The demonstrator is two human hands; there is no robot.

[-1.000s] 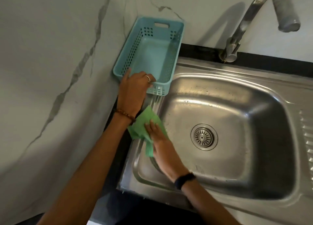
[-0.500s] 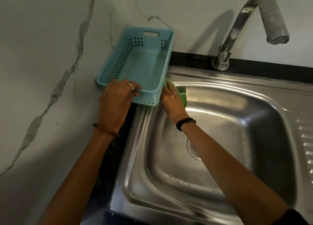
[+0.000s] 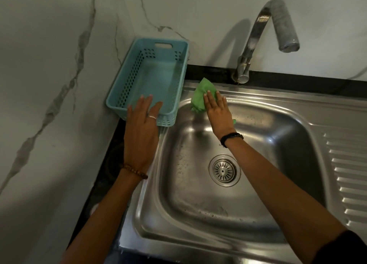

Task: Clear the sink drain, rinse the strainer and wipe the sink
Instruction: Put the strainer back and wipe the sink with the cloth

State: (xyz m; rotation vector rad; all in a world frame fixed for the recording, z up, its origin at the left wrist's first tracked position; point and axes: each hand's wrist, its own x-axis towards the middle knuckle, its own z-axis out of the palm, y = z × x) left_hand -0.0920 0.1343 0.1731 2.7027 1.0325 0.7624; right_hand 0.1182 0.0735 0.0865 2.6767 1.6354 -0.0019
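A stainless steel sink (image 3: 282,124) fills the middle of the head view, and a round metal strainer (image 3: 224,170) sits in the drain at the basin floor. My right hand (image 3: 217,114) lies flat on a green cloth (image 3: 200,96), pressing it against the sink's far left rim corner. My left hand (image 3: 142,130) rests with fingers straight and apart over the near rim of an empty light blue plastic basket (image 3: 129,80).
A curved metal faucet (image 3: 250,43) rises behind the sink, its spout over the basin, with no water running. Ribbed drainboard (image 3: 349,174) lies to the right. A black counter (image 3: 107,174) borders the sink on the left. Marble wall stands behind and to the left.
My right hand slid the green cloth from the sink's left rim up to the far left corner. My left hand let go of the basket's rim and now lies flat over it.
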